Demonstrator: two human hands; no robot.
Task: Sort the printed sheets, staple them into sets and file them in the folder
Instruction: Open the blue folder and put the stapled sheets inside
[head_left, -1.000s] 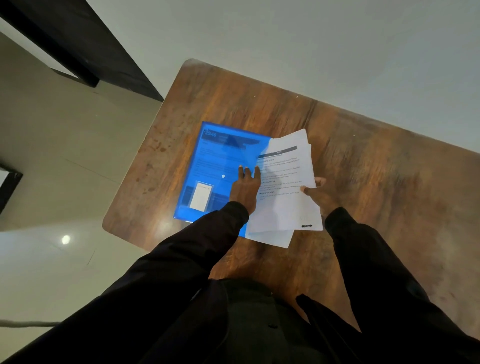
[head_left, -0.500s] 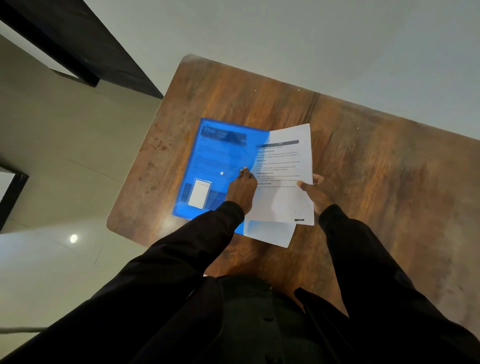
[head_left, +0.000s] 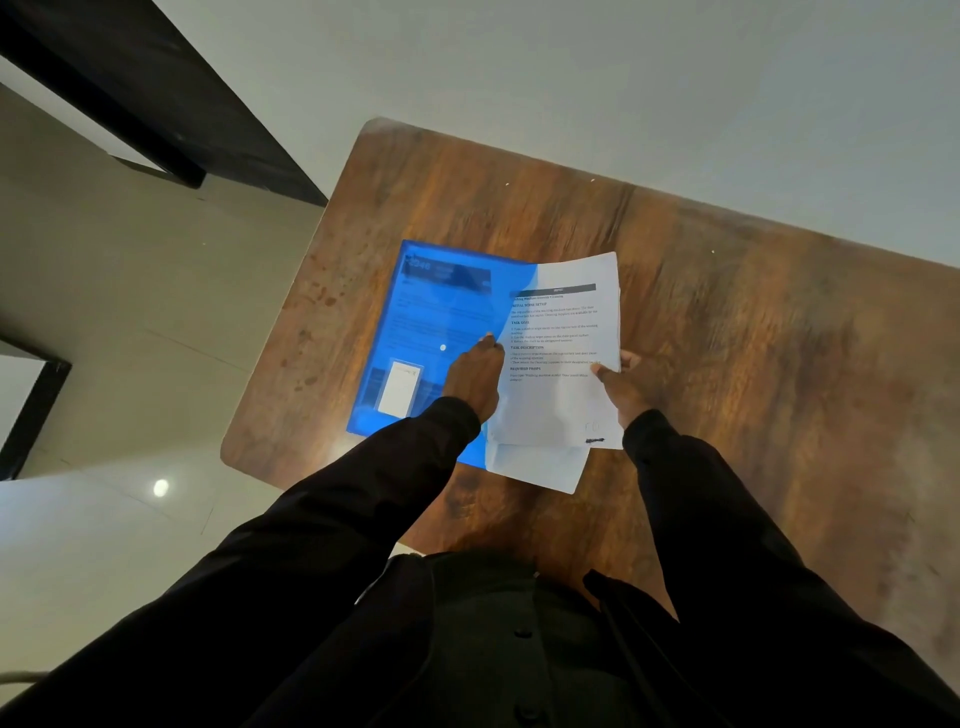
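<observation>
A translucent blue folder (head_left: 434, 317) lies on the wooden table (head_left: 727, 338), with a printed page showing through its cover and a small white label near its lower left. A set of printed sheets (head_left: 563, 332) sticks out of the folder's right side, its left part under the blue cover. My left hand (head_left: 474, 376) rests on the folder at the cover's edge; its fingertips are at that edge and I cannot tell whether they hold it. My right hand (head_left: 621, 387) pinches the right edge of the sheets. Another sheet (head_left: 540, 467) juts out below them.
The table's left edge and rounded near-left corner (head_left: 231, 457) border a pale tiled floor. A dark beam-like piece (head_left: 156, 98) crosses the upper left. A light wall runs behind the table's far edge. Bare wood spreads to the right of the sheets.
The sheets have slid left, deeper under the blue cover, and squared up. My left hand shifted from lying flat across the sheets to the cover's edge.
</observation>
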